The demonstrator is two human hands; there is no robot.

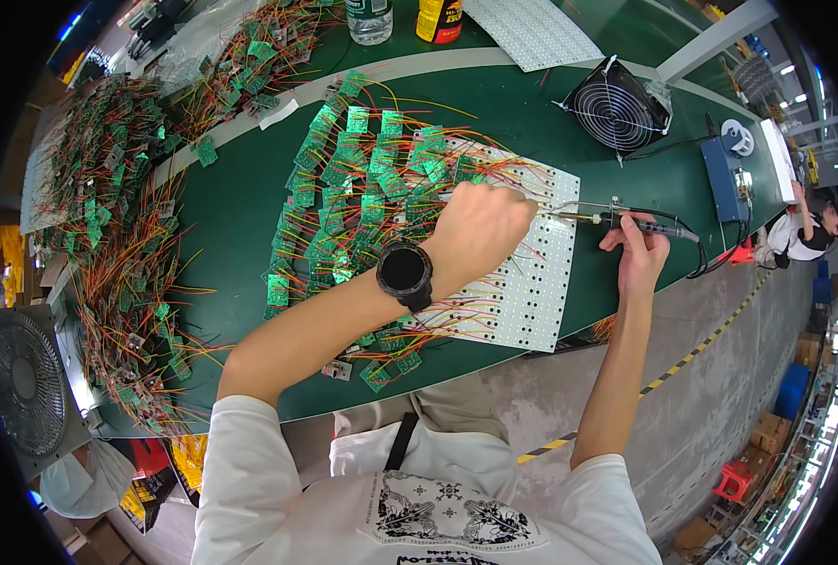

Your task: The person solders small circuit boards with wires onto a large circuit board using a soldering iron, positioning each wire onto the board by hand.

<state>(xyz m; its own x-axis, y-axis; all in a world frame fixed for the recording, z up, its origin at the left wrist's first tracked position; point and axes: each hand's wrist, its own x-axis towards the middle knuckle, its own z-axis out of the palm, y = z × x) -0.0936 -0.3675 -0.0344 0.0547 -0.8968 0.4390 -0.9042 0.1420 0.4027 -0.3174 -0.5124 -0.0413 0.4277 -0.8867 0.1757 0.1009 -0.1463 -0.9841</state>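
My right hand [642,252] grips a soldering iron [647,226] with a thin metal feed tube above its tip. The tip points left, close to the fingertips of my left hand [485,229]. That hand is closed in a pinch over the white LED panel [538,292], and what it pinches is hidden. The panel is covered with small light squares and dark dots. Rows of small green circuit boards [332,221] overlap its left side, their red and yellow wires running onto it. My left wrist carries a black watch [405,273].
Heaps of wired green boards [108,179] lie at the left. A black fan [617,108] and a blue solder feeder box [726,179] stand at the right. Far back are a bottle [370,21], a yellow can [439,19] and another panel [532,33]. A person [805,231] is beyond.
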